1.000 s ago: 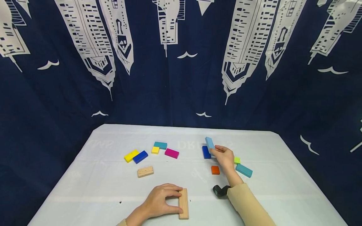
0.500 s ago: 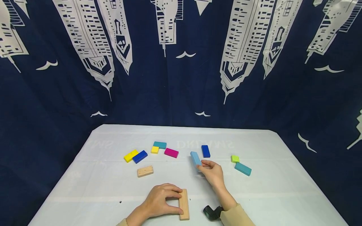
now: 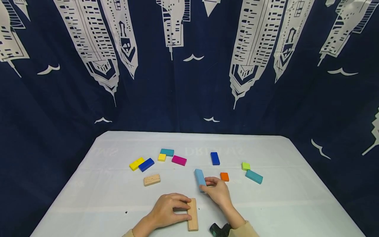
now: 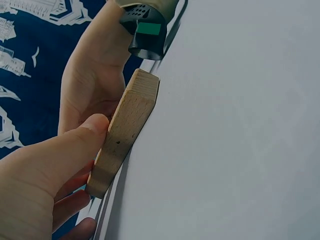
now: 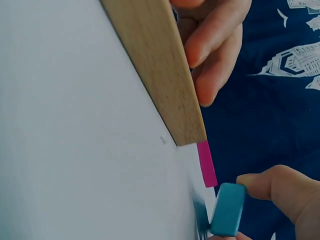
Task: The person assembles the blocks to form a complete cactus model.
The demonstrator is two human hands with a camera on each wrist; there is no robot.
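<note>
My left hand (image 3: 169, 210) holds a long natural-wood block (image 3: 193, 215) at the table's near side, its thumb and fingertips set apart along the block's left side. In the left wrist view, the thumb presses one face of that wooden block (image 4: 122, 130). Just beyond it, my right hand (image 3: 218, 192) pinches a light blue block (image 3: 199, 178) by its near end between thumb and fingers. The right wrist view shows the blue block (image 5: 228, 209) end-on, over the table. An orange block (image 3: 224, 177) lies just beyond the right hand.
Farther back on the white table (image 3: 97, 184) lie a dark blue block (image 3: 215, 158), a magenta block (image 3: 179, 160) and a short wooden block (image 3: 152, 180). Lime (image 3: 245, 166) and teal (image 3: 254, 176) blocks lie right. A black wrist camera (image 3: 219, 230) sits by the right sleeve.
My right hand has carried the light blue block from beside the dark blue block leftward and nearer, toward the wooden block. The orange block shows again. The left hand keeps its place.
</note>
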